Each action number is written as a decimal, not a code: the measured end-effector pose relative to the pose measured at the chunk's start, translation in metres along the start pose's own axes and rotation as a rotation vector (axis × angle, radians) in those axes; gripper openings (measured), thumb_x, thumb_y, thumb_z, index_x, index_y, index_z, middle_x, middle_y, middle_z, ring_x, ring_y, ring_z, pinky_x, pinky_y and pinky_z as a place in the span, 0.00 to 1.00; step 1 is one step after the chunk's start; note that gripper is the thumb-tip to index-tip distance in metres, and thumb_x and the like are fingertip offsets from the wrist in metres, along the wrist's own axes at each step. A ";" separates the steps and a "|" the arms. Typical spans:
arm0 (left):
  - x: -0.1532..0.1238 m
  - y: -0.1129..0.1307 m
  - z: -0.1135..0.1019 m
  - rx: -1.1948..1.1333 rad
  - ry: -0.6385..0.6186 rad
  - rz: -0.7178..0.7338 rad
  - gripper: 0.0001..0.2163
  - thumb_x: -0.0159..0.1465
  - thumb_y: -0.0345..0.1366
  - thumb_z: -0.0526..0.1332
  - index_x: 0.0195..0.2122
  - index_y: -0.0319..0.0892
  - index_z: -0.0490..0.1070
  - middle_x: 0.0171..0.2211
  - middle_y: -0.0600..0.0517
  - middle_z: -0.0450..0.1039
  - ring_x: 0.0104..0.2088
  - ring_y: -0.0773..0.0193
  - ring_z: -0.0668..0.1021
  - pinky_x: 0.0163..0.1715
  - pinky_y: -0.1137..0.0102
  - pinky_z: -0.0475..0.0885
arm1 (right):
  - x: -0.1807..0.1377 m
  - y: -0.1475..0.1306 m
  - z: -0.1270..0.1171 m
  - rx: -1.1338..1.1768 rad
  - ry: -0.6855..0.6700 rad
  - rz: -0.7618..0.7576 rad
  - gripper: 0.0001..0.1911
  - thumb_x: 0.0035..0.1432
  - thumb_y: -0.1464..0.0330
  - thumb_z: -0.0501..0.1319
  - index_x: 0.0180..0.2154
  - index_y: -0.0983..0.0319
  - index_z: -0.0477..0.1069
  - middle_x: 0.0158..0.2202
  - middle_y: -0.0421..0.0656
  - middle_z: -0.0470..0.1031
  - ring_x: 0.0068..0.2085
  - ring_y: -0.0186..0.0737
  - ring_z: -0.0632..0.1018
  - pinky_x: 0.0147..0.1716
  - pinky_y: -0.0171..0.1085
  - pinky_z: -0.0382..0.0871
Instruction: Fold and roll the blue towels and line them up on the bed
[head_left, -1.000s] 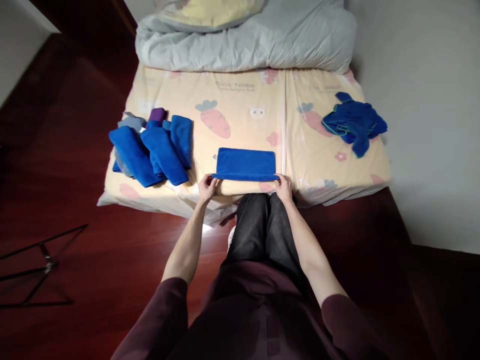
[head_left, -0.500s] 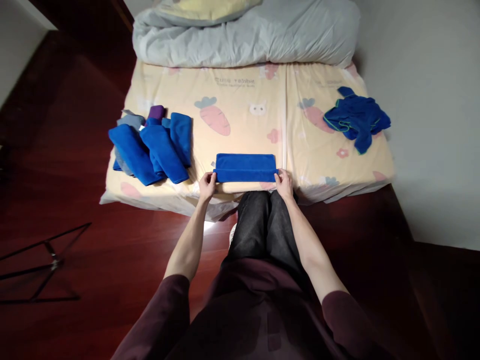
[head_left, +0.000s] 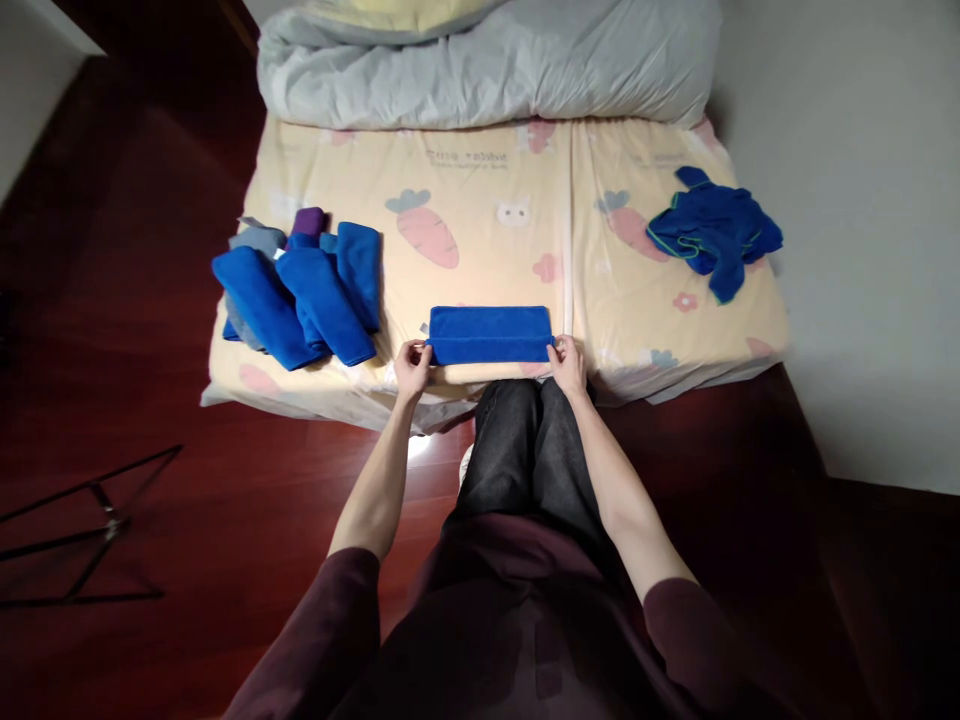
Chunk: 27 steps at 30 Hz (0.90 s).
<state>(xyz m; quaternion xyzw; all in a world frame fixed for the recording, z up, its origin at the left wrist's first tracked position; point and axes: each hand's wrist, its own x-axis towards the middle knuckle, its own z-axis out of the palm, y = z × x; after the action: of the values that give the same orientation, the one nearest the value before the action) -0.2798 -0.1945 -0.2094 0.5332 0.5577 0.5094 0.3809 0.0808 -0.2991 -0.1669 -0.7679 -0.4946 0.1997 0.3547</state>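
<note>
A blue towel [head_left: 490, 334] lies flat near the front edge of the bed, its near part folded over in a strip. My left hand [head_left: 412, 368] pinches the left end of that strip. At the opposite end, my right hand [head_left: 568, 366] grips the strip's right corner between thumb and fingers. A small tag pokes out at the towel's left side. To the left rests a pile of rolled or folded cloths, with a blue cloth [head_left: 324, 305] on top and a purple one [head_left: 309, 222] behind. On the right sits a crumpled blue cloth [head_left: 712, 235] with green edging.
The bed [head_left: 480, 180] has a yellow sheet printed with carrots. A rolled grey quilt [head_left: 487, 80] spans its far side. A wall [head_left: 862, 250] stands close on the right. On the floor at left are black stand legs [head_left: 109, 525].
The view has shifted very slightly. Both hands keep their hold on the towel's strip, and the towel looks almost unchanged.
</note>
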 end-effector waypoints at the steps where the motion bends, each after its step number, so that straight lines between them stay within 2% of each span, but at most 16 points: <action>1: 0.000 -0.001 0.000 0.002 0.003 0.002 0.18 0.63 0.53 0.71 0.42 0.43 0.75 0.30 0.52 0.73 0.31 0.64 0.75 0.33 0.70 0.70 | 0.000 -0.001 0.000 -0.003 0.006 -0.006 0.15 0.71 0.62 0.61 0.55 0.59 0.74 0.43 0.47 0.84 0.40 0.49 0.85 0.49 0.47 0.80; 4: 0.000 -0.003 0.000 0.008 0.011 0.009 0.19 0.61 0.51 0.73 0.43 0.43 0.76 0.33 0.51 0.76 0.31 0.64 0.76 0.34 0.70 0.72 | -0.002 -0.002 -0.001 -0.019 0.040 -0.074 0.16 0.69 0.66 0.61 0.56 0.60 0.76 0.51 0.50 0.83 0.44 0.48 0.85 0.54 0.48 0.81; 6: 0.000 -0.005 0.000 0.018 0.018 0.020 0.19 0.60 0.50 0.74 0.44 0.42 0.77 0.35 0.49 0.78 0.32 0.64 0.77 0.35 0.69 0.75 | -0.004 -0.003 -0.001 -0.021 0.052 -0.157 0.17 0.69 0.68 0.60 0.56 0.60 0.77 0.57 0.51 0.82 0.51 0.48 0.84 0.60 0.48 0.79; 9: 0.001 -0.008 0.002 0.018 0.010 0.072 0.17 0.62 0.49 0.73 0.43 0.42 0.81 0.43 0.44 0.82 0.43 0.57 0.83 0.47 0.62 0.80 | -0.006 -0.003 -0.001 -0.020 0.059 -0.256 0.19 0.70 0.71 0.57 0.58 0.59 0.80 0.64 0.50 0.79 0.63 0.47 0.80 0.69 0.49 0.74; 12: 0.001 -0.009 0.003 -0.004 -0.029 0.099 0.14 0.64 0.49 0.71 0.41 0.43 0.84 0.51 0.40 0.83 0.54 0.50 0.84 0.59 0.54 0.79 | -0.006 -0.003 -0.001 -0.027 0.037 -0.281 0.21 0.71 0.71 0.56 0.58 0.59 0.82 0.66 0.47 0.79 0.66 0.47 0.78 0.72 0.52 0.71; 16: 0.000 -0.009 0.000 0.019 -0.086 0.098 0.13 0.66 0.48 0.69 0.40 0.44 0.85 0.50 0.41 0.84 0.55 0.49 0.84 0.64 0.50 0.76 | -0.004 -0.004 -0.001 -0.044 -0.036 -0.268 0.23 0.73 0.72 0.54 0.60 0.59 0.81 0.65 0.46 0.80 0.67 0.46 0.77 0.72 0.52 0.71; 19: -0.001 -0.005 -0.002 0.049 -0.130 0.107 0.13 0.68 0.48 0.67 0.42 0.44 0.85 0.52 0.41 0.84 0.57 0.48 0.83 0.63 0.49 0.76 | -0.003 -0.006 -0.001 -0.067 -0.068 -0.263 0.22 0.74 0.68 0.56 0.62 0.60 0.80 0.67 0.48 0.77 0.68 0.48 0.76 0.73 0.54 0.68; 23: -0.002 0.001 -0.004 0.102 -0.153 0.088 0.15 0.66 0.48 0.70 0.46 0.43 0.83 0.53 0.40 0.83 0.51 0.50 0.83 0.54 0.55 0.79 | -0.004 -0.006 -0.001 -0.099 -0.092 -0.271 0.25 0.69 0.62 0.66 0.64 0.62 0.78 0.70 0.50 0.75 0.67 0.54 0.76 0.73 0.57 0.67; 25: -0.002 0.004 -0.005 0.134 -0.170 0.098 0.17 0.63 0.48 0.73 0.48 0.43 0.83 0.54 0.40 0.82 0.49 0.51 0.82 0.51 0.56 0.79 | -0.004 -0.005 -0.001 -0.112 -0.104 -0.273 0.28 0.65 0.64 0.69 0.65 0.62 0.78 0.70 0.50 0.74 0.67 0.55 0.75 0.72 0.57 0.68; 27: -0.003 0.005 -0.006 0.161 -0.199 0.123 0.21 0.60 0.48 0.76 0.50 0.44 0.82 0.56 0.39 0.81 0.52 0.49 0.81 0.52 0.55 0.78 | -0.004 -0.003 -0.001 -0.115 -0.116 -0.276 0.30 0.63 0.69 0.69 0.66 0.62 0.77 0.70 0.49 0.74 0.67 0.54 0.75 0.72 0.56 0.68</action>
<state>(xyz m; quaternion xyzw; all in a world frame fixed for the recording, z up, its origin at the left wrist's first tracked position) -0.2840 -0.1986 -0.2040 0.6431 0.5225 0.4299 0.3586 0.0782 -0.3022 -0.1638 -0.6989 -0.6257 0.1645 0.3048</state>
